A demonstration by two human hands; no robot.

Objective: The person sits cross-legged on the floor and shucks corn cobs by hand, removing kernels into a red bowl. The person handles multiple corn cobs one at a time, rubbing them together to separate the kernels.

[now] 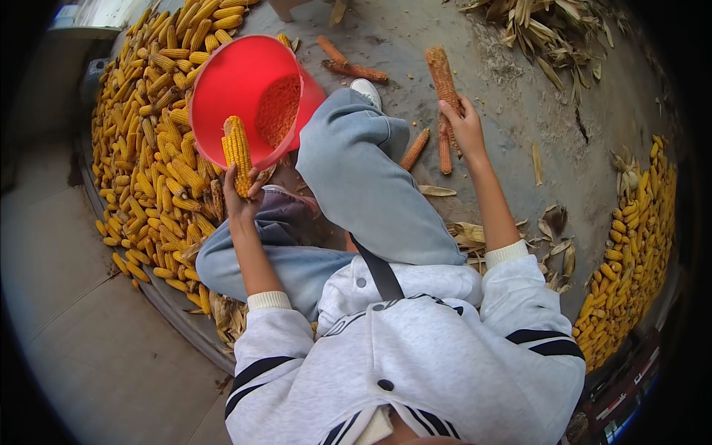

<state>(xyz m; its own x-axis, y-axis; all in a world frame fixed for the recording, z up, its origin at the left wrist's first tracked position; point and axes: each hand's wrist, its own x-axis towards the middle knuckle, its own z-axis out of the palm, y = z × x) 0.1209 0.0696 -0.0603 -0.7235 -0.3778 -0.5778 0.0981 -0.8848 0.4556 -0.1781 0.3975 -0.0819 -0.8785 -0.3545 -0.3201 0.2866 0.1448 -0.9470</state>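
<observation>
My left hand (242, 207) grips the lower end of a yellow corn ear (236, 147), which points up in front of the red plastic bucket's rim. The red bucket (225, 83) is tilted with its mouth towards me, and orange-yellow corn kernels (278, 111) lie inside it. To the right of my raised knee, my right hand (467, 132) holds a stripped corn cob (441, 72) by its lower part. Below that hand another bare cob (444, 150) lies on the concrete floor, with a reddish cob (415, 149) beside it.
A large heap of corn ears (161, 183) lies left of the bucket. Another heap (628, 250) spreads along the far right. Two bare cobs (356, 69) rest beyond my shoe. Dry husks (545, 28) are piled at the top right, and loose husks (470, 232) lie near my hip.
</observation>
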